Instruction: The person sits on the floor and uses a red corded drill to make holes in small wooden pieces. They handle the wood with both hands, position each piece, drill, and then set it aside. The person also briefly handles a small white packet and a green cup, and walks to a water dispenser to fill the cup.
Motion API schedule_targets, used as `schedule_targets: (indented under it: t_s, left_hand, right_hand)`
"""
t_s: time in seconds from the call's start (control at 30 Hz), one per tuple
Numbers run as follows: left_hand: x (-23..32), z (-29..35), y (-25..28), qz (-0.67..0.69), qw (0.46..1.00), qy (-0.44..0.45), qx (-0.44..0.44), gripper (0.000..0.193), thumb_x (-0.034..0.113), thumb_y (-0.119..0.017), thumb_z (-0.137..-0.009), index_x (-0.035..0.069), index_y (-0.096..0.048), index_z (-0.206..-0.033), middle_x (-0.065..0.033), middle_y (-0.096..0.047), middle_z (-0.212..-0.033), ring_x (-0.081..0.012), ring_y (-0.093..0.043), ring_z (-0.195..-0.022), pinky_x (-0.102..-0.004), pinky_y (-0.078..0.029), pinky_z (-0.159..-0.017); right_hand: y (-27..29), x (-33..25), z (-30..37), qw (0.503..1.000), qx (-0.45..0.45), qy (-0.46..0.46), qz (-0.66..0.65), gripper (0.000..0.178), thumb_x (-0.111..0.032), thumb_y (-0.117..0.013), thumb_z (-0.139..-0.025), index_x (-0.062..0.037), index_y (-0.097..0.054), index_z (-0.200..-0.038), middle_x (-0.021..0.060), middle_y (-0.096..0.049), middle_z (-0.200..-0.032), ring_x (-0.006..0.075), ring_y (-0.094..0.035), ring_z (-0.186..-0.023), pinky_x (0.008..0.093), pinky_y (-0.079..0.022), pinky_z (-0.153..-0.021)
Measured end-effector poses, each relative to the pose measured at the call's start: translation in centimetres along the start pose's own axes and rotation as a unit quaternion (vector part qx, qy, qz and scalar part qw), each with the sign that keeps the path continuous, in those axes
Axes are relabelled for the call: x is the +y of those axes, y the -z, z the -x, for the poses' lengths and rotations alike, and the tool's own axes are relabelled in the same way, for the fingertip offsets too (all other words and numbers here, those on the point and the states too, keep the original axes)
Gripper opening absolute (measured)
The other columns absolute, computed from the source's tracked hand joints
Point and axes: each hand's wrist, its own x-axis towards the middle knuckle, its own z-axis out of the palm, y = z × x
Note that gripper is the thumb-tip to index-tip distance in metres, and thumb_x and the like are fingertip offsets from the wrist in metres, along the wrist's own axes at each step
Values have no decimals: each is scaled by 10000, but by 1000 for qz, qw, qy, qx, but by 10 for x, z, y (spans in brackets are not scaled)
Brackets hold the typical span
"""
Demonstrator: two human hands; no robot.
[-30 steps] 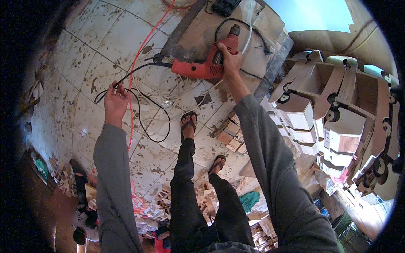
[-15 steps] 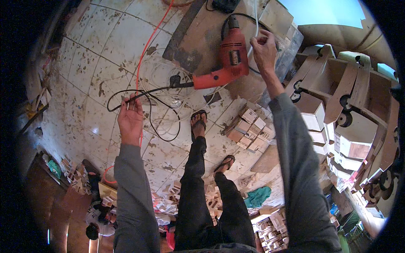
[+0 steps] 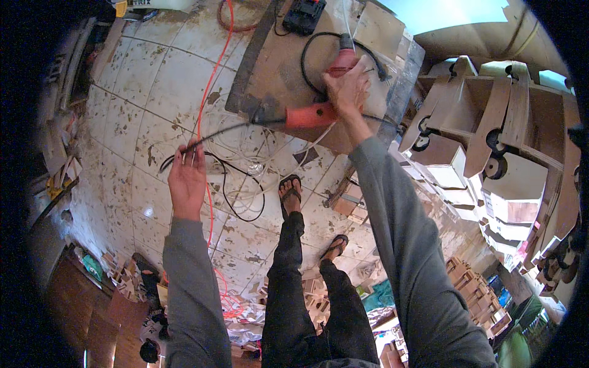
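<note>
The right hand [image 3: 348,89] is clamped around the grip of a red electric drill [image 3: 319,104], which lies across the top of a low wooden bench [image 3: 270,67] with its dark chuck end pointing toward the bench's left edge. The drill's black cord [image 3: 307,52] loops on the bench top just behind the drill, and a small black box [image 3: 304,15] sits at the bench's far end. The left hand [image 3: 187,178] is out over the tiled floor [image 3: 123,92], to the left of the bench, with its fingers spread and a thin black cable [image 3: 215,132] running from the bench corner across the fingertips; whether the fingers pinch it cannot be told. An orange extension cord [image 3: 211,80] runs along the floor beside the bench's left edge, past a tangle of white and black wires. The person's sandalled feet stand just in front of the bench. Stacked wooden toy trucks [image 3: 485,141] with black wheels crowd the space to the right of the bench.
</note>
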Motion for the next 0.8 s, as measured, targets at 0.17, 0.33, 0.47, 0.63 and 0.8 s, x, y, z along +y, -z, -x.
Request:
schedule_targets:
  t_s: [0.17, 0.33, 0.47, 0.63, 0.8]
  left_hand:
    - [-9, -57, 1, -71, 988, 0, 135, 273, 162, -472, -946, -5, -458, -1161, -200, -504, -1240, -295, -479, -1177, -396, -433, -1000]
    - [-8, -61, 32, -115, 971, 38, 208, 383, 222, -477, -947, 2, -400, -1251, -199, -493, -1266, -290, -473, -1199, -393, -396, -1017]
    - [-24, -13, 91, -413, 900, 30, 135, 314, 255, -560, -907, 60, -532, -1151, -119, -603, -1092, -197, -582, -1015, -285, -464, -845]
    - [-110, 59, 150, -476, 867, 139, -45, 241, 184, -562, -867, 51, -587, -1067, -19, -605, -835, -117, -566, -718, -236, -445, -623]
    - [-244, 149, 101, -778, 614, 105, -86, 255, 234, -590, -847, 47, -621, -1017, -106, -658, -921, -216, -622, -860, -313, -479, -775]
  right_hand:
    - [1, 8, -3, 998, 29, 34, 51, 1021, -423, -757, -645, -64, -179, -1405, 248, -448, -1261, 426, -428, -1165, 544, -363, -934]
    - [11, 27, 39, 974, 152, 160, -54, 866, -331, -734, -720, -55, -264, -1394, 223, -389, -1327, 400, -405, -1185, 503, -358, -953]
    - [34, 101, 165, 957, -33, 199, -207, 578, -176, -618, -810, -16, -378, -1312, 256, -408, -1318, 441, -372, -1222, 466, -321, -1024]
    - [70, 282, 371, 880, -474, -13, -23, 506, -312, -581, -830, 7, -467, -1207, 249, -555, -1119, 392, -527, -1055, 437, -441, -905]
    - [156, 434, 507, 860, -489, -142, 22, 399, -260, -557, -820, 4, -513, -1116, 265, -595, -995, 411, -569, -953, 474, -460, -822]
